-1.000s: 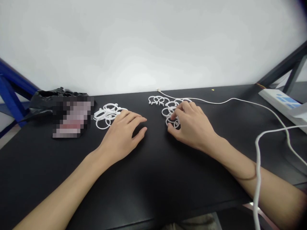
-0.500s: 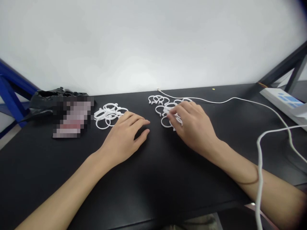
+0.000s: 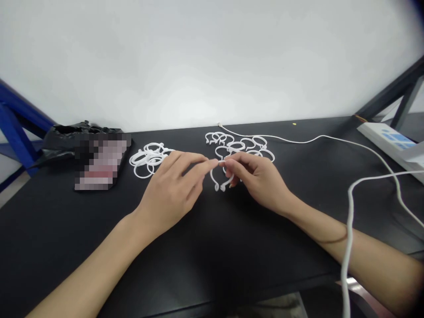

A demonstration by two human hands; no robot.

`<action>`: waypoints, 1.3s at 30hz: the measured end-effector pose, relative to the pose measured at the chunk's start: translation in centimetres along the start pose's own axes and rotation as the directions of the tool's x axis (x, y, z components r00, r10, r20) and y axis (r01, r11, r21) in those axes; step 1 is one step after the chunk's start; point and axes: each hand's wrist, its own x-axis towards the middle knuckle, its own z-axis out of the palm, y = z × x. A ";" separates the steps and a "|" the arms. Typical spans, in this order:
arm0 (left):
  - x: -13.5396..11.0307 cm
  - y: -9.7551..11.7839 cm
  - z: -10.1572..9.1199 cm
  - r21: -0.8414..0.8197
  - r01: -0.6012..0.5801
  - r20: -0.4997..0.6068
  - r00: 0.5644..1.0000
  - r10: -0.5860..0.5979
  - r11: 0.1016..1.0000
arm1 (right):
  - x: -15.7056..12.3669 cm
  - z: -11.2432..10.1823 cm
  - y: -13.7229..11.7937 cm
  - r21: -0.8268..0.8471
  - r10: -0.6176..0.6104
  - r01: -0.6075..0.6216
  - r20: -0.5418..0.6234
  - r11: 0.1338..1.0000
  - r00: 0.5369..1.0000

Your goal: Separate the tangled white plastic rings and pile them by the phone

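White rings [image 3: 149,157] lie on the black counter [image 3: 185,269] — a left pile [image 3: 145,159], a right scatter [image 3: 236,150]. A bag [image 3: 61,143] and cable [image 3: 298,142] lie there too.

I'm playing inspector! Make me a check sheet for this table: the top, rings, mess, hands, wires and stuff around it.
Surface: black tabletop.
Things: white ring in hand, its gap facing down; ring pile at left, looser ring group at right.
Clutter: black plastic bag; blurred-out item, unreadable.
Grip: right hand pinches the white ring; left hand has a fingertip at its top, hold unclear.
Cables: white cable along the back right; another stretch in front of the right forearm.
Surroundings: pale wall behind, blue frame left, white box right.
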 end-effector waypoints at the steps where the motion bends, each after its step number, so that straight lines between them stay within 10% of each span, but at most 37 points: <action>1: 0.1 0.1 -0.2 0.020 -0.045 -0.005 0.999 0.045 0.999 | 0.0 0.1 0.0 -0.008 0.013 -0.013 0.027 1.000 1.000; 7: 0.5 0.3 -0.6 -0.012 -0.121 -0.032 0.992 0.120 0.993 | -0.1 0.4 0.1 -0.083 0.028 -0.019 0.110 0.996 0.994; 12: 0.0 0.3 -0.1 -0.097 0.001 0.006 1.000 -0.001 0.995 | -0.1 0.2 0.5 -0.307 -0.236 0.219 -0.017 0.926 0.972; 19: -0.3 -0.2 -0.1 -0.061 0.168 0.065 0.984 -0.164 0.984 | -0.6 -0.5 0.0 -0.287 -0.453 0.486 0.176 0.826 0.874; 39: -0.3 0.2 0.0 -0.081 0.070 0.133 0.989 -0.059 0.994 | -0.6 0.0 0.4 -0.321 -0.432 0.463 0.165 0.826 0.886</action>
